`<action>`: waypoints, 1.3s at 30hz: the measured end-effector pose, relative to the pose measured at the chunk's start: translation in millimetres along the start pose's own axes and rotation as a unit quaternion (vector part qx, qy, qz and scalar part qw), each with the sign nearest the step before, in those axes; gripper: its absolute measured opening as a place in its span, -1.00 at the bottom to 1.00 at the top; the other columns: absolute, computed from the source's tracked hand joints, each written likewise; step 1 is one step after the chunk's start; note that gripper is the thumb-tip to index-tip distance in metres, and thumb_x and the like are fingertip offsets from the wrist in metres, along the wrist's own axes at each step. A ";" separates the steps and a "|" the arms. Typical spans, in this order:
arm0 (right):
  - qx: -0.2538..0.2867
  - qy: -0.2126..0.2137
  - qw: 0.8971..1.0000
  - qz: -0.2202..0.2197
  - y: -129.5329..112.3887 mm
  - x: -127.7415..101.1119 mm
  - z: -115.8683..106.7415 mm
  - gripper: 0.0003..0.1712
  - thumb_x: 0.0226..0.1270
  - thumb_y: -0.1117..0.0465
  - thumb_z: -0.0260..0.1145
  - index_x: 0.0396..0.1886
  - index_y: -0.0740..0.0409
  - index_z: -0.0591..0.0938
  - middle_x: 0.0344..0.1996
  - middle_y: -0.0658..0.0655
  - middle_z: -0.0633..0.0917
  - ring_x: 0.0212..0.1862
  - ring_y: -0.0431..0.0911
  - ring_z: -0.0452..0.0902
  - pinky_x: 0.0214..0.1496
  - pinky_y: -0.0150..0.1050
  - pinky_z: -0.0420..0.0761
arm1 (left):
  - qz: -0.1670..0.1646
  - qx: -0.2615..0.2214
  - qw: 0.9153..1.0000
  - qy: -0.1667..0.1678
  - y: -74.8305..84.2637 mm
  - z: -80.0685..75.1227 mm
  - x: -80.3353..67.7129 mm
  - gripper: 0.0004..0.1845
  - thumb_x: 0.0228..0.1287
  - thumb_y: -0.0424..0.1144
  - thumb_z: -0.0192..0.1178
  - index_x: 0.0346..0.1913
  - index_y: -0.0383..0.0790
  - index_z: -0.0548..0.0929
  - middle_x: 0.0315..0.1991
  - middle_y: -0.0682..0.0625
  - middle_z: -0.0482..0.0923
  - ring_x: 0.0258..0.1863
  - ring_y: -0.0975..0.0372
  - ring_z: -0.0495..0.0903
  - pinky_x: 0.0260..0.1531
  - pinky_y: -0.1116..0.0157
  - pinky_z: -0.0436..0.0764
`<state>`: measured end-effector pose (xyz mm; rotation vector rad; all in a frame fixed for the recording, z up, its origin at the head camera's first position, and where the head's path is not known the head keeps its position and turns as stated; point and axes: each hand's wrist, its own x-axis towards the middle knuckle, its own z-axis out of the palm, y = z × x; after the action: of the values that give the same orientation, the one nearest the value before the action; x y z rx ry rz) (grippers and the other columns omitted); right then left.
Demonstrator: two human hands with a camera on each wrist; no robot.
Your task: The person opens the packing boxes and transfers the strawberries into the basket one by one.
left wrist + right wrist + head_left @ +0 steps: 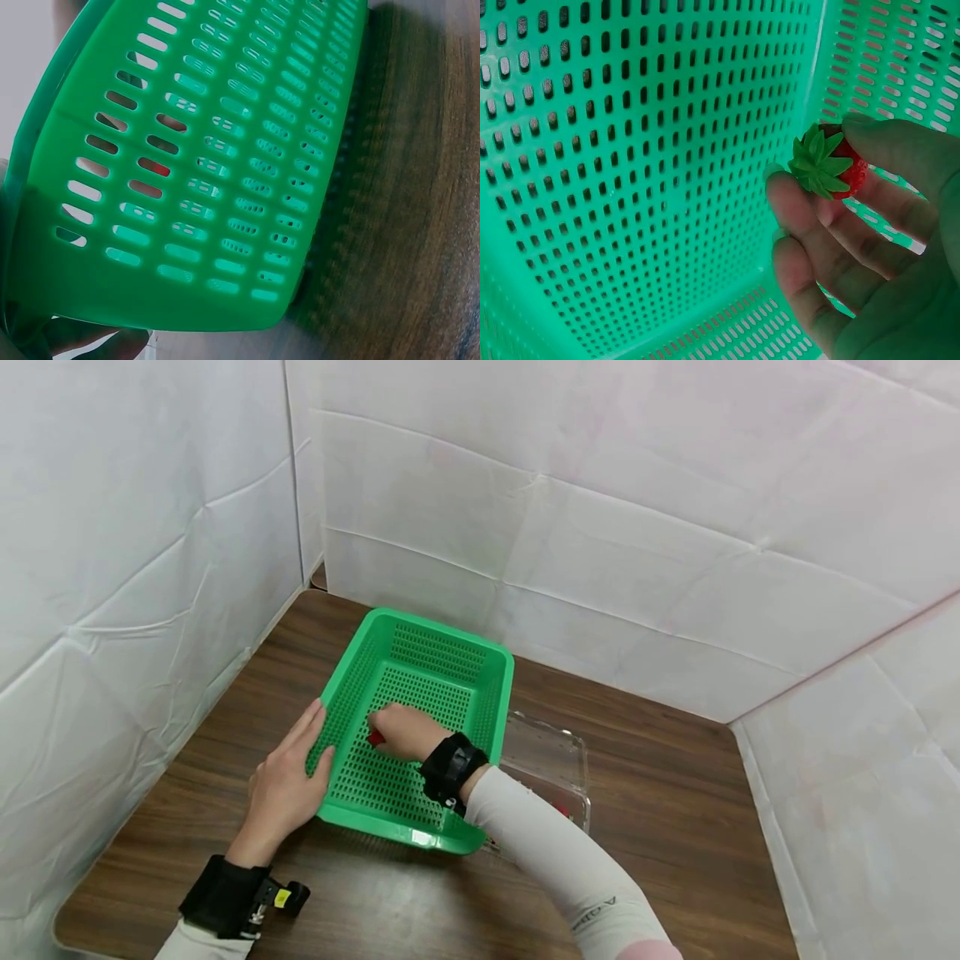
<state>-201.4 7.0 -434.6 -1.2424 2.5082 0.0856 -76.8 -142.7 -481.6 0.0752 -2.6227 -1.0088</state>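
My right hand (408,732) reaches down inside a green plastic basket (423,621). In the right wrist view it pinches a red strawberry (853,171) with green leaves between thumb and fingers, close over the basket's slotted floor. Only a bit of red shows beside the hand in the head view. My left hand (288,781) rests on the basket's left rim, fingers extended along it and thumb apart from them. From the left wrist, the basket's outer wall (217,120) fills most of the view, and part of the hand shows at the lower left corner.
A clear plastic box (547,747) with an open lid stands right of the basket, partly behind my right forearm; some red shows inside it. The brown wooden table (660,810) is bounded by white sheeting (600,527) at the back and sides.
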 end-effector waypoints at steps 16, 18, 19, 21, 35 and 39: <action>-0.006 -0.031 0.999 0.016 1.9 9.3 9.0 -0.74 0.36 0.22 0.28 0.02 0.12 0.62 -0.19 0.07 0.70 -0.21 -0.15 0.62 -0.23 -0.37 0.53 | -0.006 0.009 1.000 -0.006 -0.5 3.3 2.8 -0.39 0.41 -0.22 0.09 0.48 -0.11 0.24 0.51 -0.01 0.17 -0.85 0.32 0.01 -0.79 0.38 0.06; -0.014 -0.036 0.999 0.018 2.5 9.5 12.0 -0.73 0.36 0.23 0.29 0.03 0.11 0.62 -0.20 0.06 0.70 -0.22 -0.16 0.62 -0.24 -0.37 0.53 | -0.006 0.007 1.000 -0.007 -0.1 4.6 3.3 -0.39 0.42 -0.22 0.09 0.49 -0.10 0.23 0.51 -0.01 0.16 -0.85 0.32 0.00 -0.79 0.38 0.06; -0.013 -0.037 0.999 0.020 2.7 9.6 13.0 -0.73 0.36 0.24 0.28 0.03 0.11 0.62 -0.19 0.06 0.70 -0.21 -0.16 0.62 -0.23 -0.37 0.54 | -0.006 0.007 1.000 -0.007 0.0 5.3 3.8 -0.39 0.42 -0.21 0.09 0.49 -0.10 0.23 0.51 -0.01 0.16 -0.85 0.33 0.00 -0.79 0.38 0.06; -0.012 -0.039 0.999 0.020 2.3 9.9 14.8 -0.73 0.35 0.25 0.29 0.03 0.11 0.62 -0.18 0.06 0.70 -0.20 -0.15 0.63 -0.23 -0.37 0.54 | -0.005 0.005 1.000 -0.005 0.3 6.2 4.4 -0.39 0.42 -0.21 0.09 0.49 -0.09 0.23 0.51 -0.01 0.17 -0.85 0.33 0.00 -0.79 0.38 0.05; -0.046 -0.045 0.998 0.008 -2.7 12.6 26.5 -0.79 0.35 0.23 0.30 -0.04 0.08 0.63 -0.21 0.02 0.70 -0.17 -0.17 0.62 -0.22 -0.38 0.54 | -0.009 0.000 1.000 -0.013 3.3 9.1 5.9 -0.39 0.44 -0.18 0.07 0.50 -0.06 0.21 0.51 0.01 0.15 -0.85 0.35 0.00 -0.80 0.38 0.07; -0.058 -0.048 0.997 0.005 -2.6 12.5 26.1 -0.78 0.35 0.21 0.30 -0.03 0.07 0.63 -0.21 0.01 0.69 -0.16 -0.17 0.62 -0.21 -0.36 0.54 | -0.011 0.000 1.000 -0.014 3.3 10.1 6.1 -0.40 0.44 -0.17 0.05 0.50 -0.05 0.21 0.52 0.02 0.14 -0.85 0.35 0.00 -0.80 0.39 0.06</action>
<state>-199.2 1.1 -463.1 -1.2379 2.4572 0.2891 -85.7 -134.7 -484.6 0.0900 -2.6528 -1.0255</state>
